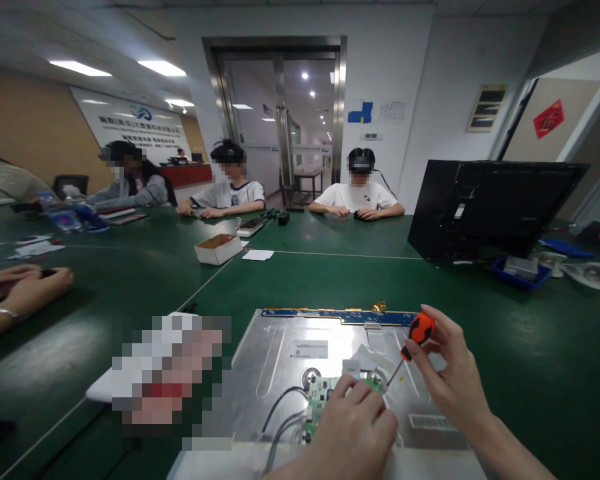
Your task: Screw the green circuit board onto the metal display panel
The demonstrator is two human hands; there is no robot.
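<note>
My right hand (453, 377) pinches the handle of an orange and black screwdriver (422, 328). The screwdriver slants down to the left, and its tip is at the right edge of a green circuit board (320, 393). Curled over that board is my left hand (355, 423), its fingers close together and its fingertips largely hidden. The board lies on the silver metal back of a flat display panel (275, 353). Dark cables (280, 417) run from the board's left side. Along the panel's far edge is a narrow blue circuit strip (340, 315).
A small open box (219, 249) stands across the green table (325, 277). At the right are a large black monitor (495, 210) and a blue tray (523, 272). A blurred-out item (165, 367) lies left of the panel. Another person's hands (25, 287) are at far left; several people sit opposite.
</note>
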